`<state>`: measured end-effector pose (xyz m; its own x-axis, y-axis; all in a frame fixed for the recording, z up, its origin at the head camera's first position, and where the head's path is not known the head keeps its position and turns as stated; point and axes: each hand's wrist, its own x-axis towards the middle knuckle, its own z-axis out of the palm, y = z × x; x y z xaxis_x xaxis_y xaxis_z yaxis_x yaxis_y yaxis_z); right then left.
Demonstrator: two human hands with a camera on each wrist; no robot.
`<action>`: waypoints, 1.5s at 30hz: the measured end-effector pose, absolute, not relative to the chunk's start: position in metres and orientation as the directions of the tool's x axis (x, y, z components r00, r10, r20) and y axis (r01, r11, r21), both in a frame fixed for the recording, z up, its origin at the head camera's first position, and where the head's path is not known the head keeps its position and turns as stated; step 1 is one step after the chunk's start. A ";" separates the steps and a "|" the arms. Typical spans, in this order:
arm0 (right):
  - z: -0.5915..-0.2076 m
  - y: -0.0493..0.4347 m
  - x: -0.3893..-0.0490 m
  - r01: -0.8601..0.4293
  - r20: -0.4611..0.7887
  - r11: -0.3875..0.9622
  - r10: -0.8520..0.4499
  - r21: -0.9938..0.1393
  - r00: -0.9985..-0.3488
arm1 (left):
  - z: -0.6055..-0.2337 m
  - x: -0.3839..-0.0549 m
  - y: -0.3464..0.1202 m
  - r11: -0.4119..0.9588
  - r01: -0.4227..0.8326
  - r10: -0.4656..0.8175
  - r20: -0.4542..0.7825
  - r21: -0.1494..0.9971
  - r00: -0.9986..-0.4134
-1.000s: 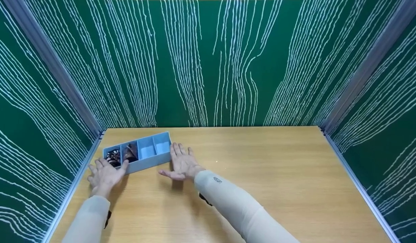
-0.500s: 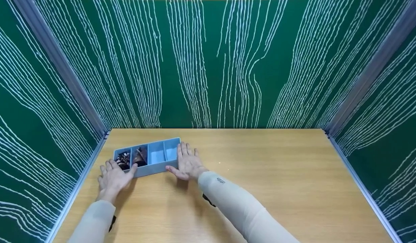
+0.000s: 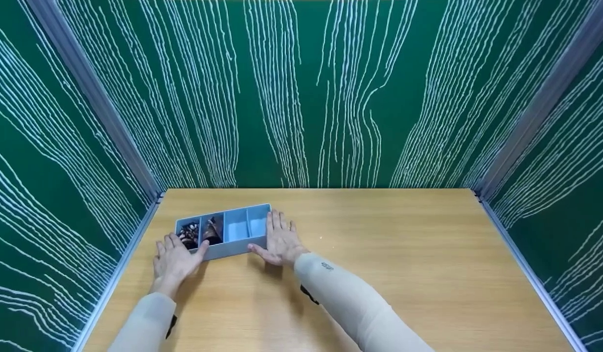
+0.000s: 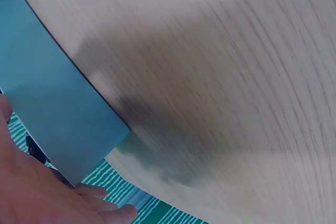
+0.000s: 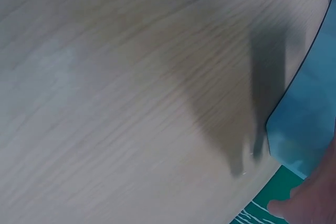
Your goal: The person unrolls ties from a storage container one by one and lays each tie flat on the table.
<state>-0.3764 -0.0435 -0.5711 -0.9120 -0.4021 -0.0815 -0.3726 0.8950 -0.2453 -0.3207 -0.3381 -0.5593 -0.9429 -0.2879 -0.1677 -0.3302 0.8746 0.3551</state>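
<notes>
A long light-blue box (image 3: 233, 249) with compartments in a row lies slanted at the left of the table. My left hand (image 3: 175, 259) rests at its left end, fingers spread along that end and thumb at the front edge. Against the right end, my right hand (image 3: 282, 243) presses with straight fingers, its thumb by the front wall. Dark brown and whitish pieces (image 3: 189, 235) fill the leftmost compartment. Beside them sits a dark brown item (image 3: 212, 232), its kind unclear. Blue floor shows in the other compartments. Both wrist views show the box's smooth outer wall (image 4: 58, 98).
The wooden table (image 3: 389, 264) stretches to the right and front. Green walls (image 3: 340, 122) with white wavy lines stand at the back and sides, with metal posts (image 3: 521, 112) in the corners. Tiny pale specks (image 3: 320, 237) lie right of the box.
The box has slid to the right and slightly nearer, with both hands at its ends. The right thumb has come in to the front wall. The head view has shifted a little.
</notes>
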 end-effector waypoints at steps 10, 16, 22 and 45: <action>-0.572 -0.027 -0.374 -0.321 -0.096 0.912 -0.355 -0.256 -0.930 | -0.557 -0.322 -0.323 0.880 -0.305 -0.265 -0.157 0.365 -0.952; -0.575 -0.015 -0.368 -0.315 -0.091 0.911 -0.349 -0.266 -0.933 | -0.561 -0.320 -0.312 0.880 -0.292 -0.259 -0.138 0.373 -0.956; -0.575 -0.004 -0.364 -0.292 -0.086 0.913 -0.328 -0.284 -0.941 | -0.567 -0.321 -0.301 0.875 -0.290 -0.266 -0.116 0.388 -0.957; -0.579 0.048 -0.355 -0.272 -0.050 0.924 -0.295 -0.268 -0.954 | -0.573 -0.327 -0.251 0.877 -0.253 -0.236 -0.093 0.409 -0.967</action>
<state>-0.3548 0.0483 -0.5785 -0.9542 -0.2948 -0.0498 -0.2716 0.9244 -0.2678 -0.3273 -0.2511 -0.5732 -0.9673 -0.2358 -0.0933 -0.2532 0.8769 0.4086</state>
